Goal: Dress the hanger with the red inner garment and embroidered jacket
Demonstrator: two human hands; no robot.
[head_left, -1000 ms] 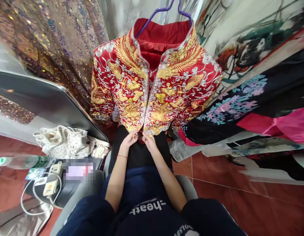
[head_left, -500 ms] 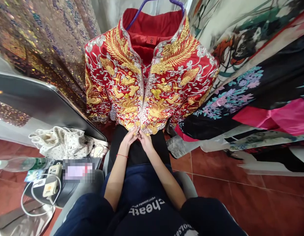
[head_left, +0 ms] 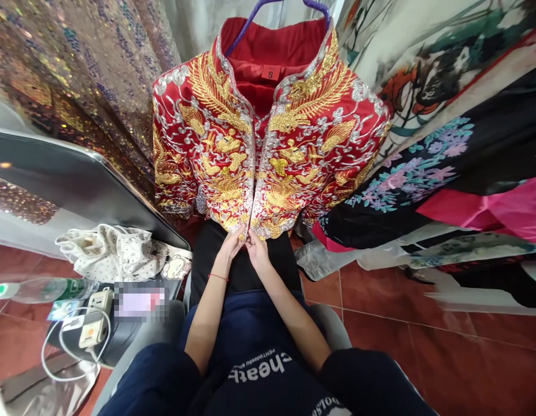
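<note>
A red jacket (head_left: 285, 144) with gold and silver embroidery hangs in front of me on a purple hanger (head_left: 244, 30). Inside its stand collar shows a red size label (head_left: 271, 73) marked S. The two front edges meet near the hem, while the neck part gapes. My left hand (head_left: 231, 245), with a red string at the wrist, pinches the hem at the left front edge. Close beside it, my right hand (head_left: 256, 248) pinches the right front edge at the hem. The fingertips nearly touch, and they partly hide the cloth between them.
To the left are a dark panel (head_left: 85, 185), a spotted white cloth (head_left: 115, 251), a plastic bottle (head_left: 42, 290) and a power strip (head_left: 95, 318) with a white cable. Black floral garments (head_left: 406, 173) hang at the right. Sequined fabric (head_left: 98, 69) hangs behind left.
The whole view has shifted slightly, so everything sits a little further right. Both hands stay at the jacket's hem, with only slight finger movement.
</note>
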